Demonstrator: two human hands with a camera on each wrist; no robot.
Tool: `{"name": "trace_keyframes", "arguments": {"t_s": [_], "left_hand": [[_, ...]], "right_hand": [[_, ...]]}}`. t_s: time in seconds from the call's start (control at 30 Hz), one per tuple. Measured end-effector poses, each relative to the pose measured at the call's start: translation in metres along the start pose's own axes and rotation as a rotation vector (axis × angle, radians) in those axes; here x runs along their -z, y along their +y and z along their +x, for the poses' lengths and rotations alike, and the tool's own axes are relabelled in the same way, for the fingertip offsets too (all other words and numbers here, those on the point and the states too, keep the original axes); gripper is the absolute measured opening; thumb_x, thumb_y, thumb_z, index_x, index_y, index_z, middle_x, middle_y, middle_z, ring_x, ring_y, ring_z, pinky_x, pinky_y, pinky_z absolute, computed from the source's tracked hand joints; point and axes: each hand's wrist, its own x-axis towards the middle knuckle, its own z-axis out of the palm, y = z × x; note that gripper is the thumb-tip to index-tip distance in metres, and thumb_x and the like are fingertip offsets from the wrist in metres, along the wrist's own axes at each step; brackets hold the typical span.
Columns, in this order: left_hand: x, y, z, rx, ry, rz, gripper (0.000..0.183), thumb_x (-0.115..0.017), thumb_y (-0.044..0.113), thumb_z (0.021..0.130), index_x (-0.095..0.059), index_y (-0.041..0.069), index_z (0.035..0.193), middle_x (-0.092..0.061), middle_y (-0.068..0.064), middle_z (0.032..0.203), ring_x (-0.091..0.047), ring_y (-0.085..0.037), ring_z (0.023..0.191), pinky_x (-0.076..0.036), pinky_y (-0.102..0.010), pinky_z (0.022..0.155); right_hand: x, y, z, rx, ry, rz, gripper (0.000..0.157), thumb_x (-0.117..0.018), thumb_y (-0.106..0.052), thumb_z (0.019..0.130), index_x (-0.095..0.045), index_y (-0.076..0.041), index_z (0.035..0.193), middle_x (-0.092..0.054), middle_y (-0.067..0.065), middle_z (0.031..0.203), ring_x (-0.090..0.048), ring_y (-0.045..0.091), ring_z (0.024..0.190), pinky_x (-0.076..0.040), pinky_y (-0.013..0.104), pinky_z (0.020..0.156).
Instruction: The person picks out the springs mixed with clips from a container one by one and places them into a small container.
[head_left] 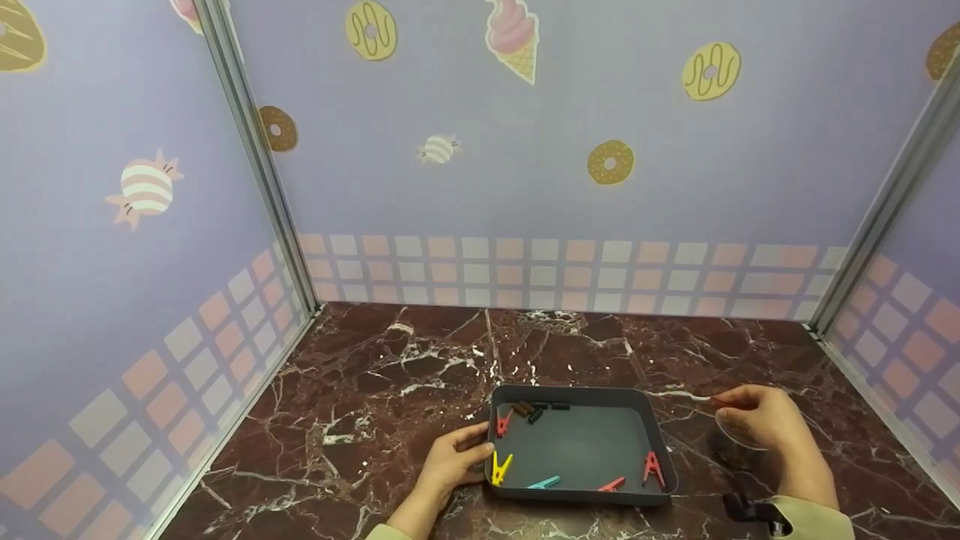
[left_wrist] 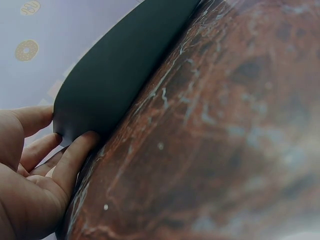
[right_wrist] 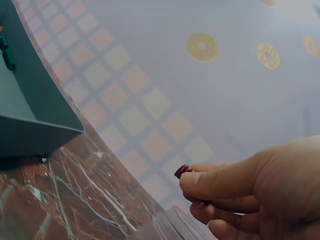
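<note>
the table point(head_left: 375, 420) is dark red with wiggly white lines, like stone. behind it is a light purple wall point(head_left: 450, 202). on the wall are round donuts point(head_left: 610, 177), a pink ice cream cone point(head_left: 513, 34) and a stripy candy point(head_left: 439, 149). pink and pale squares point(head_left: 444, 270) run along the bottom. a silver post point(head_left: 285, 225) stands in the left corner.

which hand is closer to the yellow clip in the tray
Left. The left hand touches the outside of the tray, just across its wall from the yellow clip; the right hand is farther off, beyond the tray's right side.
</note>
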Motion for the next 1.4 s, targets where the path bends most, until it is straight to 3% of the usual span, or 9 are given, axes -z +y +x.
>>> {"name": "trace_keyframes", "arguments": {"t_s": [0.33, 0.6, 0.93, 1.07, 1.27, 1.4], "left_hand": [[0.001, -0.001, 0.000, 0.000, 0.000, 0.015, 0.055, -0.070, 0.008, 0.095, -0.052, -0.009, 0.145, -0.056, -0.034, 0.142, -0.069, -0.026, 0.113, -0.066, -0.045, 0.080], [0.001, -0.003, 0.001, -0.003, 0.002, 0.016, 0.054, -0.070, 0.007, 0.096, -0.052, -0.009, 0.145, -0.057, -0.034, 0.142, -0.069, -0.025, 0.112, -0.066, -0.045, 0.080], [0.001, -0.001, -0.002, -0.006, 0.002, -0.010, 0.053, -0.070, 0.006, 0.095, -0.053, -0.009, 0.144, -0.058, -0.033, 0.141, -0.069, -0.024, 0.111, -0.066, -0.043, 0.079], [0.001, -0.001, -0.001, -0.006, 0.002, -0.004, 0.053, -0.070, 0.006, 0.095, -0.054, -0.008, 0.144, -0.057, -0.033, 0.142, -0.068, -0.025, 0.111, -0.066, -0.044, 0.080], [0.000, -0.001, 0.000, -0.014, 0.012, 0.029, 0.053, -0.071, 0.007, 0.095, -0.055, -0.008, 0.143, -0.057, -0.033, 0.142, -0.068, -0.025, 0.113, -0.066, -0.042, 0.081], [0.000, -0.002, 0.001, -0.011, 0.016, 0.032, 0.053, -0.071, 0.008, 0.095, -0.054, -0.008, 0.143, -0.055, -0.034, 0.145, -0.067, -0.027, 0.116, -0.066, -0.042, 0.081]], "right_hand": [[0.005, 0.010, 0.000, -0.074, 0.036, -0.011, 0.034, -0.076, -0.013, 0.092, -0.070, 0.006, 0.119, -0.074, 0.025, 0.110, -0.070, 0.021, 0.087, -0.057, 0.029, 0.067], [0.004, 0.008, -0.001, -0.078, 0.058, -0.038, 0.033, -0.073, -0.012, 0.094, -0.068, 0.007, 0.119, -0.070, 0.030, 0.114, -0.068, 0.038, 0.096, -0.057, 0.049, 0.080], [0.003, 0.002, 0.000, -0.065, 0.048, -0.035, 0.039, -0.070, -0.022, 0.098, -0.065, 0.007, 0.124, -0.065, 0.033, 0.124, -0.061, 0.051, 0.112, -0.053, 0.059, 0.089], [0.000, 0.000, 0.000, -0.032, 0.063, -0.036, 0.038, -0.069, -0.022, 0.098, -0.066, 0.006, 0.123, -0.068, 0.032, 0.120, -0.064, 0.048, 0.108, -0.055, 0.056, 0.087], [-0.007, -0.007, 0.002, 0.013, 0.101, -0.047, 0.032, -0.069, -0.018, 0.098, -0.069, 0.005, 0.120, -0.071, 0.028, 0.113, -0.068, 0.041, 0.100, -0.058, 0.043, 0.075], [-0.012, -0.013, 0.003, 0.030, 0.110, -0.048, 0.030, -0.068, -0.017, 0.099, -0.069, 0.005, 0.119, -0.071, 0.028, 0.113, -0.068, 0.041, 0.099, -0.058, 0.046, 0.076]]}}
